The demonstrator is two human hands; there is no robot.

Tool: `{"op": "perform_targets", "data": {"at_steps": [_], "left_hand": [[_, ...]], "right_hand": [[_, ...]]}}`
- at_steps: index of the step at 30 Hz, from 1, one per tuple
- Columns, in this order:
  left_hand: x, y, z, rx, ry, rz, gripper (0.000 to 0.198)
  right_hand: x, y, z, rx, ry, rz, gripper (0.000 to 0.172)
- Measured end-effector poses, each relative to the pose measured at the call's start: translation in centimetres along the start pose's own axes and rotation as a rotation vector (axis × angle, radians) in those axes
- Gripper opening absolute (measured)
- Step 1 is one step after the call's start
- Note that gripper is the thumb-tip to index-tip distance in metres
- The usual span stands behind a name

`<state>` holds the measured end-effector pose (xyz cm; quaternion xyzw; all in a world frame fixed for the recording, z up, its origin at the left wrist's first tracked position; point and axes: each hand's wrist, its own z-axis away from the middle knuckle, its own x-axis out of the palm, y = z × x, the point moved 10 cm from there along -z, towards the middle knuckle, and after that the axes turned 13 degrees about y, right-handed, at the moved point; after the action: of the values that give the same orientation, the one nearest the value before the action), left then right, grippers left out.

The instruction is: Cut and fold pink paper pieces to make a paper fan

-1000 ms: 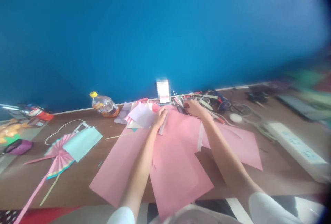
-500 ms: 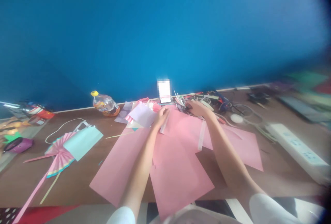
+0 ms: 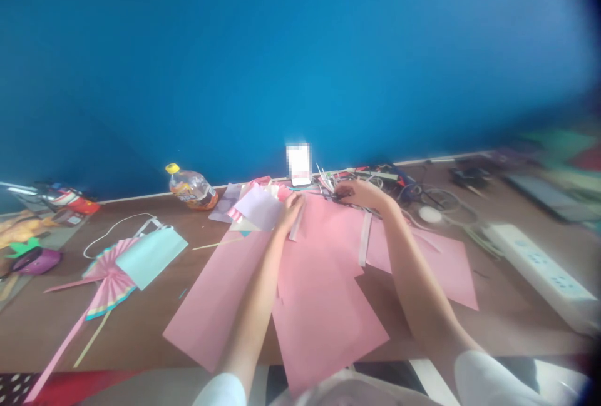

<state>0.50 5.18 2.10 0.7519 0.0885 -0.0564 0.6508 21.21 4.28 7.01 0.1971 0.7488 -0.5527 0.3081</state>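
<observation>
My left hand (image 3: pixel 292 211) is closed at the far left edge of the large pink paper (image 3: pixel 323 281), its fingers pressed together there. Beside those fingers runs a narrow whitish strip (image 3: pixel 297 224) on the sheet. My right hand (image 3: pixel 357 193), fingers curled in a pinch, is at the paper's far edge, in front of a heap of cables (image 3: pixel 375 176). What it pinches is too small and blurred to name. A second pale strip (image 3: pixel 365 240) lies on the pink sheet below the right wrist. More pink paper (image 3: pixel 220 293) lies under my left forearm.
A lit phone (image 3: pixel 300 165) stands against the blue wall. To the left are a tilted bottle (image 3: pixel 192 188), pale purple paper (image 3: pixel 260 207), a pleated pink fan (image 3: pixel 113 271) and a light blue sheet (image 3: pixel 153 256). A white power strip (image 3: pixel 539 265) lies at right.
My right hand has bent more at the wrist and drawn slightly left and down, towards the paper's far edge. The left hand has barely shifted.
</observation>
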Motion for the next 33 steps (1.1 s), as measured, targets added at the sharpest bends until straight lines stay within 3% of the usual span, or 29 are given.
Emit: {"op": "perform_targets", "data": {"at_steps": [11, 33], "left_hand": [[-0.1, 0.1, -0.1, 0.056, 0.014, 0.036, 0.028], [-0.5, -0.6, -0.2, 0.013, 0.040, -0.002, 0.027]], "right_hand": [[0.1, -0.7, 0.3, 0.041, -0.002, -0.034, 0.024], [0.9, -1.0, -0.1, 0.006, -0.010, -0.069, 0.022]]}}
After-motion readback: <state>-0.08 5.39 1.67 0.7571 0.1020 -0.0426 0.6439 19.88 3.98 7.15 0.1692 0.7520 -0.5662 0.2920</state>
